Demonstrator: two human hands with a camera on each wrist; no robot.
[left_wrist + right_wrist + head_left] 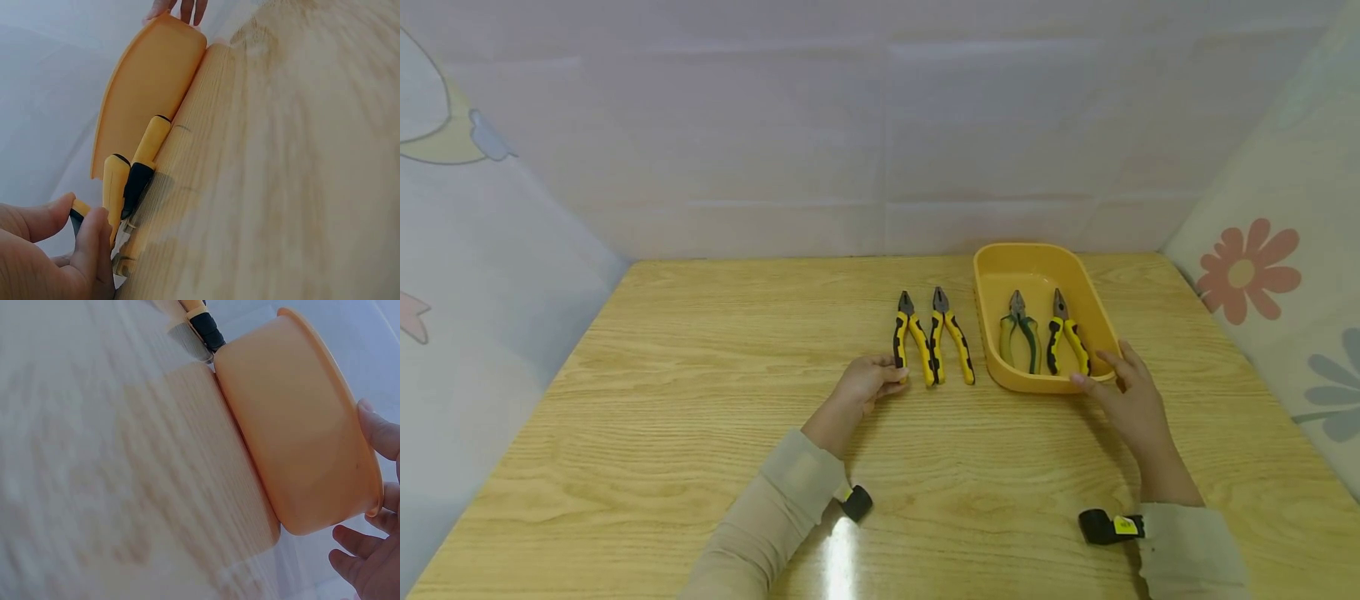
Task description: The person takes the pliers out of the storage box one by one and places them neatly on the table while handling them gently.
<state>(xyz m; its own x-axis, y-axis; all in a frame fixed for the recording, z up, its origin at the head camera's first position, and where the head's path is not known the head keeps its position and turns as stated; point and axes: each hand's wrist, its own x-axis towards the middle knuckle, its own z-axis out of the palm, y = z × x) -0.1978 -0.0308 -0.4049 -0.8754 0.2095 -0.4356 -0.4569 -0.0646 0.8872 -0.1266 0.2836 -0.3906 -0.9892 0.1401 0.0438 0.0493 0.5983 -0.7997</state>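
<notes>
Two pairs of combination pliers with yellow-and-black handles lie side by side on the table, jaws away from me. My left hand [868, 380] pinches the end of the left handle of the left pliers [919, 340]; the left wrist view shows thumb and fingers on that handle tip [80, 209]. The right pliers [957, 337] lie between it and a yellow plastic tray [1026, 382]. Inside the tray are green-handled pliers [1032, 340] and yellow-and-black long-nose pliers [1077, 337]. At the tray's near right corner, my right hand [1138, 408] holds the rim, thumb on the front edge.
The wooden table [662, 375] reaches back to a pale wall covering [775, 125]. Printed sheets with flowers [1247, 271] hang at the right side, and another printed sheet stands at the left.
</notes>
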